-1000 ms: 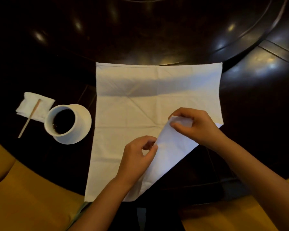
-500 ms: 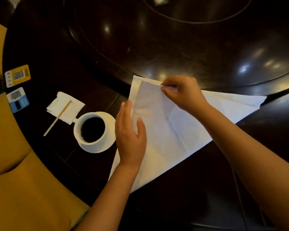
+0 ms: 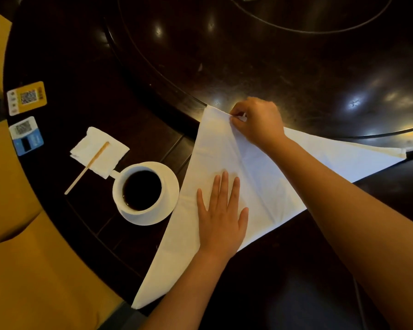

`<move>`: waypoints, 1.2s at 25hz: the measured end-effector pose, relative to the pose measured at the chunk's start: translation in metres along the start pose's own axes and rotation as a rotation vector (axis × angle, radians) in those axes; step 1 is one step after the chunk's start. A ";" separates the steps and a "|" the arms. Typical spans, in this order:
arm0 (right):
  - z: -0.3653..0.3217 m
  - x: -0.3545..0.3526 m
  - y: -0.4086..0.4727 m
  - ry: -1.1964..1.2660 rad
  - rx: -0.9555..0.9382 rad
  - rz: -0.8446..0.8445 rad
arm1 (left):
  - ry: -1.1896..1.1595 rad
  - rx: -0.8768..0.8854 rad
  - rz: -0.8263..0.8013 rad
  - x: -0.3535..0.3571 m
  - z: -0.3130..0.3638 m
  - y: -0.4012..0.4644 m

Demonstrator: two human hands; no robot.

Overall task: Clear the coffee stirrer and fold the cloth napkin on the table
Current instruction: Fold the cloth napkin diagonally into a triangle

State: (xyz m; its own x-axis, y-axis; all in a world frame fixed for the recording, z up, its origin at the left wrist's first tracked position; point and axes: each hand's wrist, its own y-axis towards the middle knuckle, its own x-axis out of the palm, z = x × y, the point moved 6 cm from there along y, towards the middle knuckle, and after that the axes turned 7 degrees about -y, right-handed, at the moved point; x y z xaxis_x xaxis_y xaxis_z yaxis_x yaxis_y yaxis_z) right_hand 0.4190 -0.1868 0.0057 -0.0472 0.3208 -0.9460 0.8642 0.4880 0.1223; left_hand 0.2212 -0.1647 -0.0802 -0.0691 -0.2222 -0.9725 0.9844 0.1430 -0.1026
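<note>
The white cloth napkin [image 3: 267, 184] lies on the dark table folded into a triangle, its long edge toward me. My right hand [image 3: 258, 120] pinches the folded-over corner at the far apex. My left hand [image 3: 221, 213] rests flat on the middle of the cloth, fingers spread, palm down. The wooden coffee stirrer [image 3: 87, 167] lies to the left, its upper end on a small folded paper napkin [image 3: 100, 151], apart from both hands.
A white cup of black coffee [image 3: 141, 190] on its saucer [image 3: 171, 184] touches the cloth's left edge. Two QR-code cards, yellow [image 3: 26, 97] and blue [image 3: 26, 135], lie at the table's left rim. A raised round turntable [image 3: 272, 55] fills the far side. Yellow seat cushions [image 3: 34, 270] lie lower left.
My right hand carried the near corner across to the far corner, turning the square cloth into a triangle. My left hand went from pinching the fold to lying flat lower on the cloth.
</note>
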 end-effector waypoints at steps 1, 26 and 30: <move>0.000 -0.001 -0.006 -0.024 -0.002 0.057 | 0.006 -0.003 -0.009 0.002 0.000 0.001; 0.012 0.031 -0.366 -0.211 0.567 -0.239 | 0.087 0.595 -0.237 0.020 0.049 -0.068; 0.005 0.030 -0.383 -0.206 0.587 -0.230 | 0.069 0.608 -0.220 0.016 0.052 -0.087</move>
State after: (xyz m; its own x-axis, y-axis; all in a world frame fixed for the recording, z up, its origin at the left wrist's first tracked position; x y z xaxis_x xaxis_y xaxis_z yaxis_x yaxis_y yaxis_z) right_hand 0.0897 -0.3683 -0.0708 -0.2163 0.0708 -0.9738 0.9758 -0.0167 -0.2180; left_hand 0.1434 -0.2309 -0.0763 -0.2696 -0.1188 -0.9556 0.8609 -0.4744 -0.1839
